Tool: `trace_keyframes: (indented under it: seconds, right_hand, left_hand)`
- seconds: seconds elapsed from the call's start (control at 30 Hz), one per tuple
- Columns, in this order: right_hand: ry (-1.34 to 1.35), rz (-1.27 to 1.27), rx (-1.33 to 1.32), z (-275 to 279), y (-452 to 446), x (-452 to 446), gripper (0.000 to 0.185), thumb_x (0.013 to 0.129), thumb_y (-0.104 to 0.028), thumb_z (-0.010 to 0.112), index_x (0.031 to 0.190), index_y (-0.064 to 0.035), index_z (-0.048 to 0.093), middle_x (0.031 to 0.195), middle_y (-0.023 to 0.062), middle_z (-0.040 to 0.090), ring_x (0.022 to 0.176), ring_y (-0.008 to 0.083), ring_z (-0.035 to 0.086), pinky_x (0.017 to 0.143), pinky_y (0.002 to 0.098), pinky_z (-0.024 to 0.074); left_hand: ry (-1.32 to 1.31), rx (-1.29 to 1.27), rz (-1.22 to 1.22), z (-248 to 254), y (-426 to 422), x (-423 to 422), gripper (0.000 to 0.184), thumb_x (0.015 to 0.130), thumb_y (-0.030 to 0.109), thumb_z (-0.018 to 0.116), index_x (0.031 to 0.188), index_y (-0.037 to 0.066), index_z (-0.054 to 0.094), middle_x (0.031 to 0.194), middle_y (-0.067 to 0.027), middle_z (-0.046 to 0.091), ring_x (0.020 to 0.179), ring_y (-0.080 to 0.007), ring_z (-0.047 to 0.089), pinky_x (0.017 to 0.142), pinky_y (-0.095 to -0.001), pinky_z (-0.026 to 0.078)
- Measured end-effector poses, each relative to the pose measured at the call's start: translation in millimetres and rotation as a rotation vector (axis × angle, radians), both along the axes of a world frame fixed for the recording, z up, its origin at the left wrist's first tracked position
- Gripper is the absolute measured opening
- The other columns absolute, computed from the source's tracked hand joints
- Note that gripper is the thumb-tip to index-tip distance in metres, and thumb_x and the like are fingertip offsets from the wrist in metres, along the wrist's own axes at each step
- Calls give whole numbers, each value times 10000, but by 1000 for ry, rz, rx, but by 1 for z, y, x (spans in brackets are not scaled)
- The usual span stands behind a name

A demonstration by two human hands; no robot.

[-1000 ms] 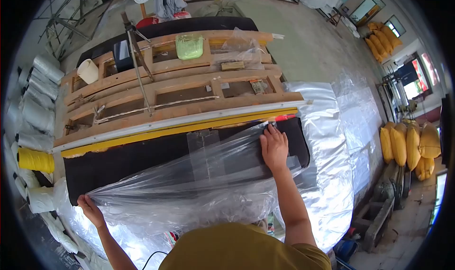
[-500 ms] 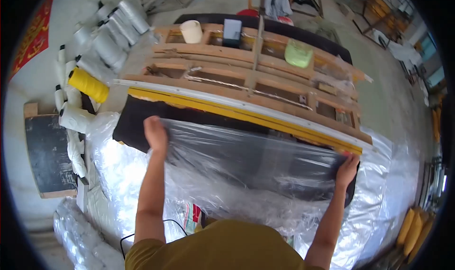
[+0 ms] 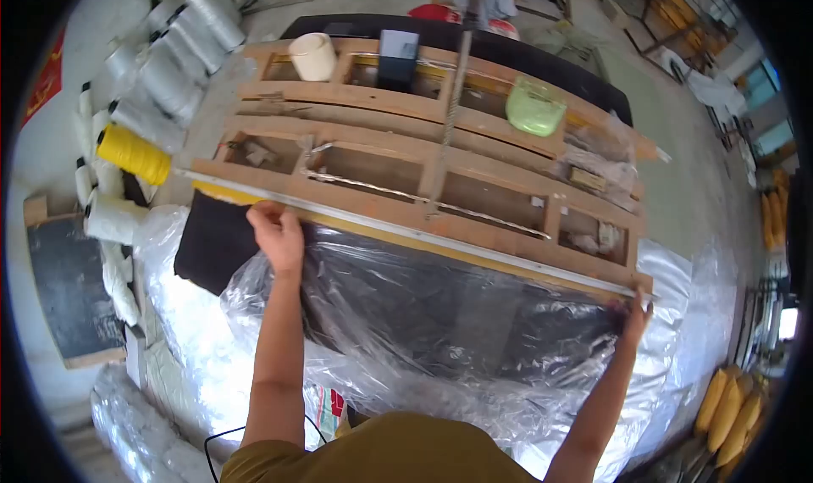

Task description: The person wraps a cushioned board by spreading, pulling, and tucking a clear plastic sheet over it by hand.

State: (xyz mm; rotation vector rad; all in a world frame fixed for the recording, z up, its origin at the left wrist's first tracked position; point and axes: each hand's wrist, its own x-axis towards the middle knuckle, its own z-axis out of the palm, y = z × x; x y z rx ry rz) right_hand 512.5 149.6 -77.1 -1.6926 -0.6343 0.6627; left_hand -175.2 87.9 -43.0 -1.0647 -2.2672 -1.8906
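My left hand [image 3: 279, 237] is closed at the upper edge of a clear plastic film [image 3: 406, 322], close to the long metal strip [image 3: 406, 237]. My right hand [image 3: 638, 315] has its fingers pinched on the film's right corner, by the strip's far right end. The film lies wrinkled over a black fabric [image 3: 218, 241], whose left part shows bare. A thin yellow strip [image 3: 222, 192] runs along the metal strip's near side. More loose film bunches toward my body.
Beyond the strip is a wooden frame [image 3: 373, 136] bearing a cream roll [image 3: 312, 57], a dark box [image 3: 397, 60], a green bundle [image 3: 535, 107] and a twisted cord [image 3: 364, 183]. White thread cones and a yellow cone [image 3: 133, 154] stand left. Yellow cones [image 3: 728, 407] lie lower right.
Both hands have moved the film's upper edge forward to the metal strip, covering more black fabric. Less of the yellow strip shows. The view has shifted slightly.
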Motion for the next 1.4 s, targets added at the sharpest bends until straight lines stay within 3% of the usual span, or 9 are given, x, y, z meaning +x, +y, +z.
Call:
trace_keyframes:
  seconds: [0.2, 0.4, 0.6, 0.77, 0.87, 0.97, 1.17, 1.33, 1.4]
  right_hand:
    - [-44, 142, -335, 66, -8, 2, 688, 874, -375, 643, 1381, -27, 334, 761, 54, 572, 684, 148, 566, 584, 297, 443]
    - [-1024, 319, 69, 56, -106, -77, 607, 857, -185, 613, 1364, 46, 372, 1244, 228, 527, 1150, 407, 485, 987, 456, 362]
    - [-1178, 555, -127, 69, -167, -142, 464, 807, -265, 663, 1241, -124, 578, 1402, 197, 413, 1283, 399, 379, 1053, 606, 231]
    - [-1088, 581, -16, 71, -188, -162, 386, 805, -253, 666, 1182, -178, 630, 1390, 186, 434, 1279, 383, 394, 1050, 610, 230]
    - [-1128, 625, 10, 67, -197, -168, 264, 826, -230, 653, 1088, -223, 683, 1390, 177, 442, 1290, 363, 397, 1045, 629, 217]
    - [-1233, 430, 144, 77, -187, -177, 280, 792, -159, 652, 1067, -195, 685, 1250, 144, 546, 1135, 348, 513, 964, 556, 356]
    - [-1083, 641, 397, 109, -218, -183, 380, 658, -53, 642, 1024, -143, 687, 783, 38, 572, 624, 229, 524, 547, 393, 440]
    - [-888, 740, 571, 110, -235, -184, 358, 712, -108, 677, 1069, -129, 658, 864, 62, 620, 763, 272, 608, 659, 390, 494]
    - [-781, 532, 630, 120, -227, -169, 322, 745, -147, 692, 1064, -126, 655, 930, 79, 646, 827, 292, 624, 747, 400, 501]
  left_hand:
    - [306, -384, 24, 3, -4, -15, 196, 867, 173, 520, 984, 17, 544, 881, -210, 641, 814, -417, 616, 736, -457, 483]
    - [-232, 266, -170, 8, -65, -34, 114, 932, 126, 603, 1042, 96, 591, 848, 46, 581, 688, -4, 485, 524, -139, 357]
    - [1020, -624, -337, 89, -132, -18, 222, 922, 171, 528, 1086, 42, 602, 952, -157, 626, 809, -358, 588, 810, -508, 430]
    - [676, -2106, -796, -24, -289, -77, 468, 926, 374, 447, 1239, 62, 600, 1302, -178, 547, 1225, -310, 514, 1059, -441, 360]
    - [479, -1732, -800, 37, -264, 43, 342, 868, 220, 503, 1116, 28, 639, 1157, -175, 631, 1077, -351, 595, 944, -447, 451]
    - [591, -444, -946, 72, -193, 180, 303, 787, 69, 582, 1085, 49, 629, 1061, -150, 646, 994, -356, 608, 873, -449, 470]
    - [221, -126, -1144, 77, -93, 307, 343, 864, 300, 610, 1114, 65, 617, 1211, -132, 588, 1153, -317, 527, 1006, -484, 357]
    - [783, -424, -1108, 44, -33, 380, 259, 910, 290, 529, 871, 51, 618, 1099, -188, 613, 1026, -367, 575, 865, -480, 437]
    - [140, -294, -1176, 32, -57, 380, 270, 936, 266, 503, 824, 29, 564, 812, -194, 635, 772, -371, 626, 693, -429, 487]
